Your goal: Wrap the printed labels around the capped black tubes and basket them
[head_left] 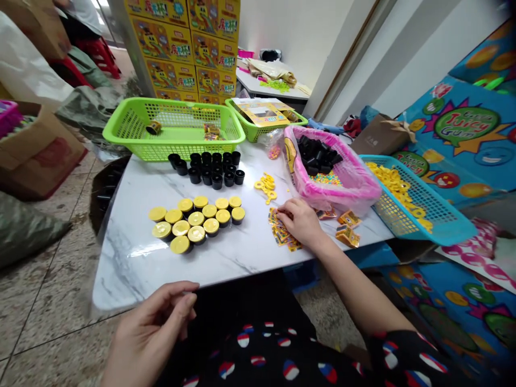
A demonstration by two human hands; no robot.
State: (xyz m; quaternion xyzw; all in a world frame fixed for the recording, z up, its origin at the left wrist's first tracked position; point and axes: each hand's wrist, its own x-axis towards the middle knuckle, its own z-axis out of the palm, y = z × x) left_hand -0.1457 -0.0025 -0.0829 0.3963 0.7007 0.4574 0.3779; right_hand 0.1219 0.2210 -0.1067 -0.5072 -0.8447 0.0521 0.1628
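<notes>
The cards (280,235) lie in a loose, overlapping spread near the front edge of the white table (226,263), partly under the right hand (301,221), whose fingers are bent and rest on them; I cannot tell whether they are clamped on a card. The left hand (155,325) is off the table, in front of its near edge, fingers curled and thumb close to the forefinger; whether anything is pinched there I cannot tell. Just beyond the cards lie some yellow rings (266,185), and to their right are small packs (347,236). Left of the cards, well apart, stand yellow-topped cups (196,219) in rough rows, with plain black cups (207,173) grouped behind. Past the packs, a pink basket (342,196) holds black pieces (318,153) and coloured beads (327,179), and a blue basket (455,230) beside it holds more yellow pieces (397,188). A green basket (173,150) sits behind the black cups, a few packs inside, with stacked yellow boxes (173,48) beyond it
</notes>
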